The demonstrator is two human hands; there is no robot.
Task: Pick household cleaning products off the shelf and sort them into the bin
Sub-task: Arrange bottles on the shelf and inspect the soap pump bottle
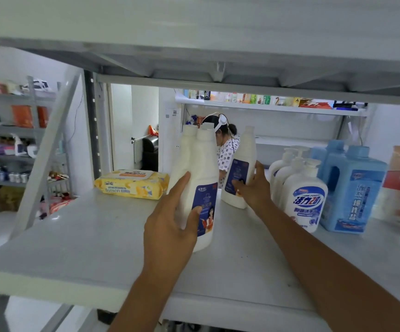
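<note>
Left hand (170,219) wraps near white bottle (203,168), right hand (254,188) wraps far white bottle (246,147), both standing mid shelf (86,236); prob full/heavy, rigid, slick plastic, so grip body at label, not neck.

Bright, diffuse, cool indoor light; faint sheen on shelf (86,236); soft overall, blurred and bent toward edges.

Two white, blue-labelled bottles stand on the grey shelf (86,236): near bottle (203,164) left, far bottle (242,149) right.
</note>
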